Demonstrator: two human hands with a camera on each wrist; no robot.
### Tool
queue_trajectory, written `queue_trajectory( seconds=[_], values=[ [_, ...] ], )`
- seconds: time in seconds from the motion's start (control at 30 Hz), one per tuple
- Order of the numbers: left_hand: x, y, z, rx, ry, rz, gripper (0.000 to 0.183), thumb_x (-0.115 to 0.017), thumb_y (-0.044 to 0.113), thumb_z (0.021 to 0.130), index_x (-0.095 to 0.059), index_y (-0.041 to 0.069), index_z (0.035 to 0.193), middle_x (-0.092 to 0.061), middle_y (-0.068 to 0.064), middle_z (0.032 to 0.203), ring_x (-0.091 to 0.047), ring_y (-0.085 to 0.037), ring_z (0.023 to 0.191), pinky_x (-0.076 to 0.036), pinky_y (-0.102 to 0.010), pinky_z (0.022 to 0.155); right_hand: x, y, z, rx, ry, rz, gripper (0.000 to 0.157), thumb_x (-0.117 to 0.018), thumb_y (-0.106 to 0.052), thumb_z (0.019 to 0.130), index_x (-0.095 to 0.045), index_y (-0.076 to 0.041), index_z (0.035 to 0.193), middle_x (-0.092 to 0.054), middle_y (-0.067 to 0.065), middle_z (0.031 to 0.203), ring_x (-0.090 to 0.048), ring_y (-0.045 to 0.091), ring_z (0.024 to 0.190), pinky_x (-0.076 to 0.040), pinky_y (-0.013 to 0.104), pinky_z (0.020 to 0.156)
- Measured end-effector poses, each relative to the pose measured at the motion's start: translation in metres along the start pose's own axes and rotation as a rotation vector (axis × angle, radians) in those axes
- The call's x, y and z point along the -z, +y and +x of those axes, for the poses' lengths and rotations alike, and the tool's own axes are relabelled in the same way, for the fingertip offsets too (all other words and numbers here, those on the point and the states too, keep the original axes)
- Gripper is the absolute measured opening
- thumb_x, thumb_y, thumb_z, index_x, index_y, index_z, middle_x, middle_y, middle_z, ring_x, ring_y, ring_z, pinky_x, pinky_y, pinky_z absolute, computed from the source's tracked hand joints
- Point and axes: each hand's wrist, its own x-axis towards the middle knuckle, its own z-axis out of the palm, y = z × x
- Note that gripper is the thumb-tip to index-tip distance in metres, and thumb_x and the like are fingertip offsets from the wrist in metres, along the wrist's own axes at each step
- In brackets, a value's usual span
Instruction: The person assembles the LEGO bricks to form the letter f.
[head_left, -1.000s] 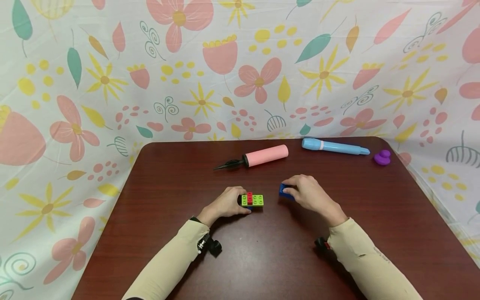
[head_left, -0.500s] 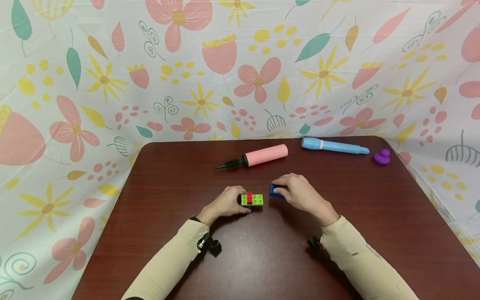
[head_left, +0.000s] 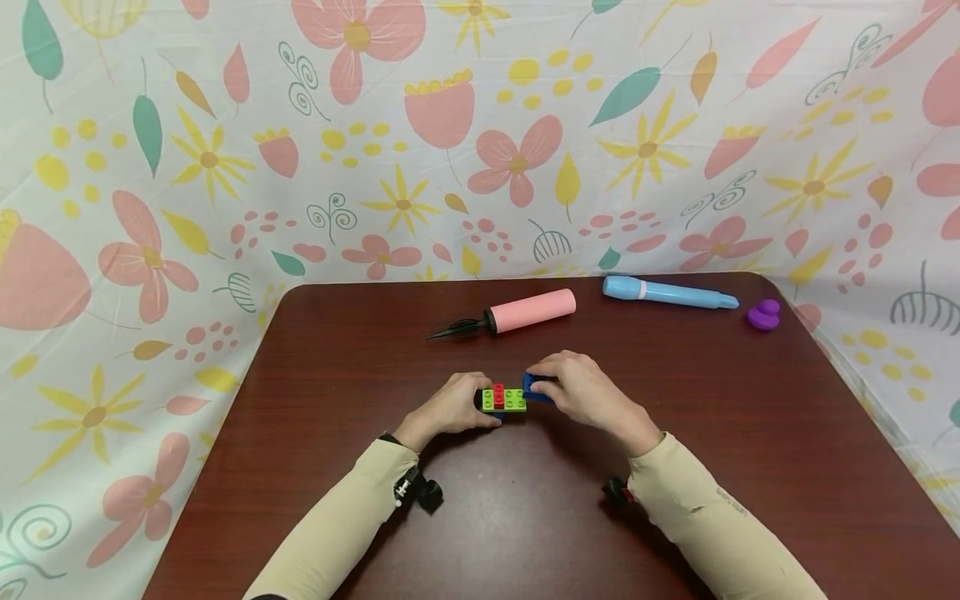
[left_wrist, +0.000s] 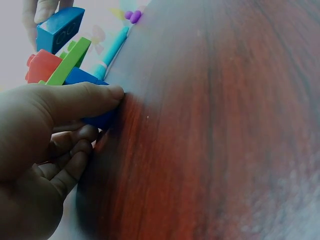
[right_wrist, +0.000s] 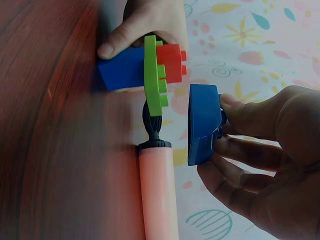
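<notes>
My left hand (head_left: pixel 453 406) grips a small brick stack low down, thumb and fingers on either side of its blue bottom brick (right_wrist: pixel 125 70). A thin lime green brick (head_left: pixel 513 401) lies across the top of it, with a red brick (right_wrist: pixel 169 62) on its studs near the left hand. My right hand (head_left: pixel 591 396) pinches a second blue brick (right_wrist: pixel 204 122), one side of which is curved. In the right wrist view a gap shows between this brick and the lime studs. From the head view it overlaps the lime brick's right end.
Behind the hands lies a pink hand pump (head_left: pixel 532 311) with a black nozzle. A light blue tube (head_left: pixel 675 294) and a purple duck-shaped toy (head_left: pixel 764 315) lie at the back right of the brown table (head_left: pixel 360 533). A flower-patterned cloth (head_left: pixel 300 150) hangs behind.
My right hand has moved left with the curved blue brick, from well right of the stack to the lime brick's right end. The left hand and the stack have stayed in place.
</notes>
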Motion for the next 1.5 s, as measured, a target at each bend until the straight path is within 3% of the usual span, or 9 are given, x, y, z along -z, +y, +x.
queue_trajectory(
  seconds=[0.27,0.67,0.9,1.5],
  values=[
    [-0.001,-0.002,0.001,-0.026,0.016,-0.018,0.048,-0.085,0.034,0.075,-0.068,0.007,0.112,-0.066,0.001,0.103,-0.061,-0.011,0.092,-0.050,-0.024,0.080,-0.002,-0.009,0.003,0.023,-0.014,0.024,0.028,-0.069,-0.017,0.091,-0.071,-0.004,0.115,-0.070,0.011,0.112,-0.063,0.026,0.105,-0.052,0.045,0.087],
    [0.000,-0.001,0.000,-0.027,0.016,-0.007,0.047,-0.084,0.034,0.075,-0.069,0.009,0.111,-0.066,0.001,0.105,-0.061,-0.011,0.093,-0.050,-0.025,0.081,-0.005,-0.015,0.006,0.062,0.007,0.033,0.028,-0.070,-0.018,0.091,-0.072,-0.004,0.114,-0.070,0.010,0.111,-0.063,0.024,0.104,-0.053,0.043,0.085],
    [0.001,0.000,0.000,-0.058,0.032,-0.017,0.041,-0.087,0.030,0.073,-0.069,0.010,0.103,-0.065,0.004,0.094,-0.059,-0.008,0.083,-0.049,-0.021,0.073,-0.008,-0.017,0.009,0.092,0.021,0.037,0.025,-0.069,-0.017,0.091,-0.073,-0.005,0.113,-0.071,0.010,0.110,-0.063,0.025,0.105,-0.053,0.042,0.086],
    [0.001,0.001,0.000,-0.046,0.026,-0.018,0.039,-0.086,0.031,0.074,-0.068,0.011,0.103,-0.065,0.005,0.096,-0.059,-0.007,0.084,-0.049,-0.021,0.075,-0.010,-0.023,0.014,0.094,-0.010,0.069,0.027,-0.069,-0.017,0.091,-0.072,-0.003,0.114,-0.070,0.010,0.110,-0.063,0.024,0.104,-0.054,0.040,0.084]
  ],
)
